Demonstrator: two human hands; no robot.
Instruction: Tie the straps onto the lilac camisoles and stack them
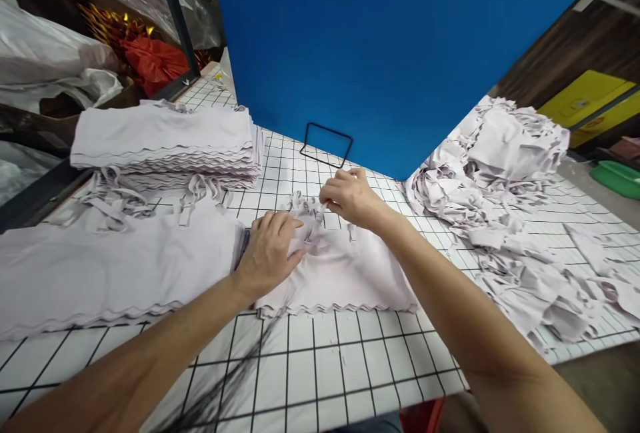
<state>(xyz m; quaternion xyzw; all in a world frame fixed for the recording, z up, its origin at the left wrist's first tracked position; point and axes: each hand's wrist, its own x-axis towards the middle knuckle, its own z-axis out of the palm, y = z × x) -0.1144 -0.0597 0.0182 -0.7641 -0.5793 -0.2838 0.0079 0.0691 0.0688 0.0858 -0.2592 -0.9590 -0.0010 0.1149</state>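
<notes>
- While the right hand's (pixel 356 200) fingers pinch a strap (pixel 322 206), the left hand's (pixel 269 252) rest on white tops (pixel 345 272), thumb and forefinger parted.
- These tops lie under and just nearer than the fingers, wavy hems facing the person.
- Left of the fingers: a second pile (pixel 125 266), with a taller stack (pixel 165 136) behind.
- Beyond the fingers: a black frame (pixel 331 130), then a blue panel (pixel 395 53).
- Well right: a loose heap (pixel 505 160).
- Beneath: the gridded tabletop (pixel 345 366).

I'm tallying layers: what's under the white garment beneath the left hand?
Under the white garment, more wavy fabric edges show in front, over the gridded tabletop. Everything further in is covered; layers can't be counted.
</notes>
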